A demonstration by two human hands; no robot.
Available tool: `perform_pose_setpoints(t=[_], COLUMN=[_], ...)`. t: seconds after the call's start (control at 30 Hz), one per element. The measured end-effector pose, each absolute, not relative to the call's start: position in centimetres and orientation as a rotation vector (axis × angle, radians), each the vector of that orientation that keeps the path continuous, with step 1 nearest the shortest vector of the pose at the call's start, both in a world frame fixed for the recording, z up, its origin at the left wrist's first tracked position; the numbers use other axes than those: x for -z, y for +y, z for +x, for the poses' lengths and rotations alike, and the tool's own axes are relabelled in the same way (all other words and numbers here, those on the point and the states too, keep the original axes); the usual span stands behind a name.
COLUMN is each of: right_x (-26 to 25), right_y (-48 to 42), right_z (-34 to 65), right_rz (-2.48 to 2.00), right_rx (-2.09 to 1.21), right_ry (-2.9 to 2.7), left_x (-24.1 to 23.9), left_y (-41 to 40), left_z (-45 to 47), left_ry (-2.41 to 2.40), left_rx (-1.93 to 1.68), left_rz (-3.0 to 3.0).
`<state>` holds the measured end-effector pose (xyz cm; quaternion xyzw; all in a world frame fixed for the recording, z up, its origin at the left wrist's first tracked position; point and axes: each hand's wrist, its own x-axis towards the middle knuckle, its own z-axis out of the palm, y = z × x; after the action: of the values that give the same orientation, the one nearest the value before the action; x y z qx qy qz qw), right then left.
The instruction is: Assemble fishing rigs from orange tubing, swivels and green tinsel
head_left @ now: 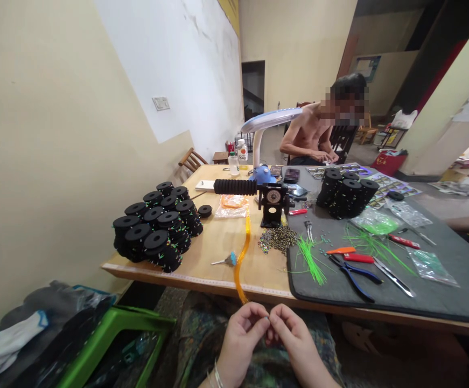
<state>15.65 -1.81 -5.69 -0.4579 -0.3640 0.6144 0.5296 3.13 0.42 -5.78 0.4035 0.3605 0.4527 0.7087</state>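
- Apparently, a tiny bluish piece (266, 318) sits between the fingertips, just off the table (214, 240)'s near edge.
- The left hand (247, 330) and right hand (289, 328) pinch it, thumbs and forefingers closed; any finer thread is too small to tell.
- A light, steady pinch should suit it best.
- Farther off, orange strands (241, 261) run toward the left hand; whether gripped, one cannot tell.
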Motion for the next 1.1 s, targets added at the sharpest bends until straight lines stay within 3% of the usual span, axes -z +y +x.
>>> perform_pose_setpoints(t=[0.87, 1.1], right_x=[5.80, 5.46], right_y=[-2.02, -2.06], right_z=[15.65, 15.72], right_rz=[-1.053, -1.082], right_rx=[-1.460, -1.586], right_ry=[-0.844, -0.746], left_x=[4.89, 5.03], left_y=[0.63, 0.54], left_z=[3.25, 2.87], left_ry=[0.777, 0.827], left_rx=[-0.986, -0.970], left_rz=[0.866, 0.929])
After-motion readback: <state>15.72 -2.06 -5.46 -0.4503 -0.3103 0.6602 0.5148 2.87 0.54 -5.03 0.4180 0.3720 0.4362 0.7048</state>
